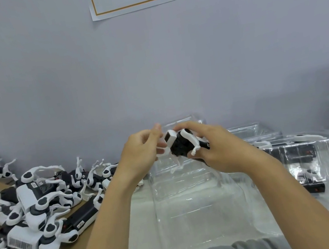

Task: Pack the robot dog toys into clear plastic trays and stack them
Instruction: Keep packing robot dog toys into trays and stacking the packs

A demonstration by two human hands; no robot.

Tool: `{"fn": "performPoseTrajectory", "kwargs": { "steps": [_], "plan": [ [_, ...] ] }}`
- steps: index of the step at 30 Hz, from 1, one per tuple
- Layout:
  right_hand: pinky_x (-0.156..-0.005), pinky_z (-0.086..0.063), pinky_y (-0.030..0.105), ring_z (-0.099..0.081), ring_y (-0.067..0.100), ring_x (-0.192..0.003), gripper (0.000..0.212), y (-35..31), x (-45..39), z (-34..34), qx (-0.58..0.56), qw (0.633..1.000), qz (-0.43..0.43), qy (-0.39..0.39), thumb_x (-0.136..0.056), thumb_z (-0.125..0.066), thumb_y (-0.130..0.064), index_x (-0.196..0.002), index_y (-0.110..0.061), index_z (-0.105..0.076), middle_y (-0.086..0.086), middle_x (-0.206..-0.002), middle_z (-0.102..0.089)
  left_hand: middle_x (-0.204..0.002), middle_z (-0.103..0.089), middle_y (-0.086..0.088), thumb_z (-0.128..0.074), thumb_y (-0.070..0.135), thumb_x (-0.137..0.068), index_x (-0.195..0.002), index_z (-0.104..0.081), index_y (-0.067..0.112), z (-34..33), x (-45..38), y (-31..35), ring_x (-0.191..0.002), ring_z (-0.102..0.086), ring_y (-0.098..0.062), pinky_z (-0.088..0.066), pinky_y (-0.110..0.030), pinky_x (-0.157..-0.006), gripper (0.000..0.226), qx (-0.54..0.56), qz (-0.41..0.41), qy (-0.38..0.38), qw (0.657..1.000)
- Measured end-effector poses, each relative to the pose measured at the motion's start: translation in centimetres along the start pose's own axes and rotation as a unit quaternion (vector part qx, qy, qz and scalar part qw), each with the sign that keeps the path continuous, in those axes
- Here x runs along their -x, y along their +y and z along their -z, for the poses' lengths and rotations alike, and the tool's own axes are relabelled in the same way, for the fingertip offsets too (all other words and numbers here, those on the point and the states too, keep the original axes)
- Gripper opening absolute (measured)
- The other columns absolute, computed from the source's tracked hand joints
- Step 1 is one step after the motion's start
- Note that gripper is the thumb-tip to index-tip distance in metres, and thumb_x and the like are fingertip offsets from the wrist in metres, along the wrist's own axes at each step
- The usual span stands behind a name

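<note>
Risk at this stage centres on the robot dog toy [184, 145], which I hold in the air above the clear plastic tray [188, 185] resting at the middle of the bench [144, 218], in front of me. I judge the thin white legs to be the weak point: one leg juts out under my right hand [213, 151], and if I lower the toy with a leg splayed it could catch on the tray wall and bend, or stop the body from seating in its cavity. A toy that sits proud would, in my estimate, make the next tray rock when stacked. The tray itself looks light and glossy, so a downward push off-centre might slide or tip it toward the packed trays [306, 155] at the right edge of the bench. My right hand is curled round the black body of the toy, fingers wrapped over the top and thumb beneath. My left hand [142, 153] is partly curled, thumb and fingertips drawn together at the white head end of the toy; motion blur prevents me from confirming whether it pinches a leg or only touches the head. A slip of either grip would drop the toy into the tray at an angle. Unpacked toys [36, 207] lie heaped along the left edge of the bench, legs interlocked, so I expect snagging when the next one is pulled free.
</note>
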State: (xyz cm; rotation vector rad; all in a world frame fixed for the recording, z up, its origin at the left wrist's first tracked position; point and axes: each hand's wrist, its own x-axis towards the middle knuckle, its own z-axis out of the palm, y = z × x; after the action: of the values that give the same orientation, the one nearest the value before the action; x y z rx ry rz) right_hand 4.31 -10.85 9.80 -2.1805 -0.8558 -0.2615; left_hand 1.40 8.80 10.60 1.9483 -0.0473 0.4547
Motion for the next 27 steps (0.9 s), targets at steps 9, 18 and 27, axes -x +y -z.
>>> {"fn": "performPoseTrajectory", "kwargs": {
  "steps": [9,18,27],
  "plan": [
    [-0.083,-0.053,0.034,-0.060,0.011,-0.100,0.053,-0.2,-0.3,-1.0,0.054,0.995,-0.044,-0.074,-0.083,-0.075,-0.012,-0.117,-0.050,-0.060,-0.018,-0.110,-0.063,-0.095,-0.069,0.012,-0.056,0.009,-0.094,-0.097,-0.070,0.023,-1.1,3.5,-7.7,-0.090,-0.063,-0.003,-0.040,-0.005,-0.067,0.020,-0.138,0.022,0.065,0.988],
    [-0.080,-0.052,0.036,-0.062,0.018,-0.096,0.038,-1.3,-0.3,-4.6,0.185,0.973,-0.065,-0.126,-0.080,-0.069,-0.019,-0.110,-0.041,-0.064,-0.013,-0.103,-0.067,-0.099,-0.072,-0.003,-0.051,0.005,-0.099,-0.103,-0.072,0.010,-2.0,4.2,-10.1,-0.100,-0.067,-0.020,-0.049,-0.014,-0.078,0.021,0.056,0.078,0.012,0.995],
    [-0.076,-0.048,0.024,-0.058,0.007,-0.103,0.047,1.0,0.1,-6.9,0.081,0.986,-0.068,-0.130,-0.081,-0.078,-0.021,-0.117,-0.046,-0.063,-0.021,-0.110,-0.065,-0.112,-0.073,0.000,-0.047,0.004,-0.101,-0.112,-0.072,0.013,-1.6,4.2,-10.4,-0.110,-0.065,-0.017,-0.051,-0.030,-0.095,0.029,0.087,0.096,0.040,0.991]
  ]
}}
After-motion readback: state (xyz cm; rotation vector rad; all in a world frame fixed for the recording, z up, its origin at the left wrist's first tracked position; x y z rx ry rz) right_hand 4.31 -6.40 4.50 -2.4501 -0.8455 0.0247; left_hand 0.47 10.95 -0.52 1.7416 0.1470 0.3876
